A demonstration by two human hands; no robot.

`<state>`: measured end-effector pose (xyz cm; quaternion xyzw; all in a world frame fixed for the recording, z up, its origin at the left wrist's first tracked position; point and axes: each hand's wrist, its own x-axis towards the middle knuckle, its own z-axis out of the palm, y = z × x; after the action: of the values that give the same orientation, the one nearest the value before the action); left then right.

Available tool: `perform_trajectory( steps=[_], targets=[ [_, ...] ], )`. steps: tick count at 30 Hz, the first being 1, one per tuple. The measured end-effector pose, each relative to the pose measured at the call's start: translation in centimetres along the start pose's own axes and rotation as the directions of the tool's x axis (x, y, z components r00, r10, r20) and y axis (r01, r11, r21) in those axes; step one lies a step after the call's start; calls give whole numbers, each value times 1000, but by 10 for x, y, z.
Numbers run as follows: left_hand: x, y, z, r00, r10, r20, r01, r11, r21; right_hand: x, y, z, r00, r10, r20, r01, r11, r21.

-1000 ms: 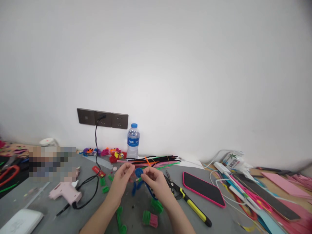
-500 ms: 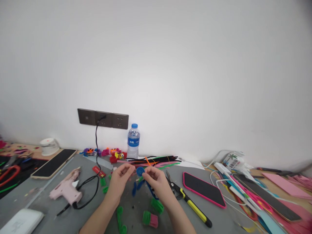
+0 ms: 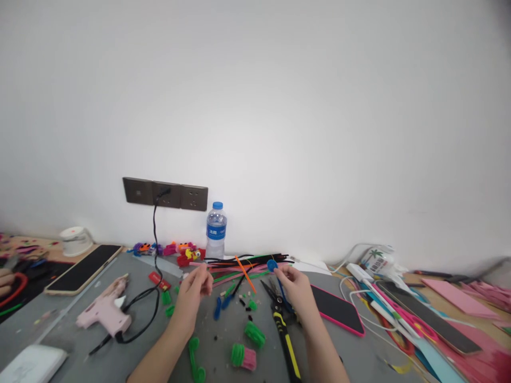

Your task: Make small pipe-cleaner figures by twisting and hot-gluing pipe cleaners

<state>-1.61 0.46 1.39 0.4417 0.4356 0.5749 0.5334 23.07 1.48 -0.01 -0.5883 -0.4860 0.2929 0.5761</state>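
Note:
My right hand [image 3: 296, 287] pinches a tightly wound disc of blue pipe cleaner [image 3: 272, 265]; a blue tail runs down below its fingers. Curled and closed, my left hand [image 3: 194, 286] is apart from the disc; whether anything is in its fingers is hidden. Under my right hand and forearm lie cutting pliers [image 3: 282, 330] with yellow-and-black handles, one handle mostly covered. Between my arms are wound green pieces [image 3: 254, 334], a green-and-pink piece [image 3: 243, 356] and small blue pieces [image 3: 217, 308]. An orange pipe cleaner [image 3: 245, 274] lies across the pile of pipe cleaners [image 3: 263, 260].
A pink glue gun [image 3: 106, 314] with a black cord lies left, near a phone [image 3: 83, 268]. Against the wall stands a water bottle [image 3: 216, 231]. At right are a pink-cased phone [image 3: 339, 311], white cables and pink scissors [image 3: 423, 327]. Another person's hand [image 3: 5, 282] shows at far left.
My right hand has moved right with the blue disc, away from my left hand. The left hand has shifted slightly left. The table between them is now more exposed.

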Motion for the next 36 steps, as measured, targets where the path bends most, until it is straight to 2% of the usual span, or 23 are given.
perform_trajectory(
  steps=[3, 8, 13, 19, 22, 25, 26, 28, 30, 31, 33, 36],
  targets=[
    [1, -2, 1, 999, -38, -31, 35, 997, -65, 1, -3, -4, 998, 60, 15, -60, 998, -16],
    [3, -5, 2, 995, -84, -58, 80, 995, -68, 0, -3, -2, 998, 64, -13, -64, 998, -21],
    [3, -8, 1, 996, -83, 11, 83, 997, 4, -4, -9, 9, 1000, -18, -16, 19, 998, 54],
    [2, -15, 2, 989, -92, 115, 82, 993, 85, -22, -26, 45, 972, -55, 227, 16, 985, 170],
    [1, -13, 4, 987, -105, 121, 92, 990, 110, -33, -29, 62, 945, -94, 312, 45, 986, 162],
    [1, -10, 4, 988, -98, 118, 81, 987, 142, -39, -31, 68, 918, -124, 378, 77, 988, 135],
    [2, -10, 4, 988, -102, 117, 84, 986, 147, -38, -31, 66, 919, -126, 374, 96, 991, 99],
    [2, -11, 3, 987, -115, 112, 99, 985, 140, -34, -30, 58, 951, -88, 295, 110, 992, -58],
    [3, -12, 3, 986, -127, 107, 113, 985, 127, -26, -27, 44, 993, -5, 122, 40, 956, -290],
    [3, -12, 3, 986, -128, 105, 115, 986, 124, -21, -25, 36, 999, 30, 37, -14, 923, -385],
    [3, -13, 3, 985, -133, 109, 119, 985, 123, -13, -19, 21, 994, 77, -75, -104, 866, -490],
    [3, -13, 3, 981, -145, 126, 128, 983, 130, -5, -8, 7, 984, 146, -102, -178, 830, -529]
  ],
)
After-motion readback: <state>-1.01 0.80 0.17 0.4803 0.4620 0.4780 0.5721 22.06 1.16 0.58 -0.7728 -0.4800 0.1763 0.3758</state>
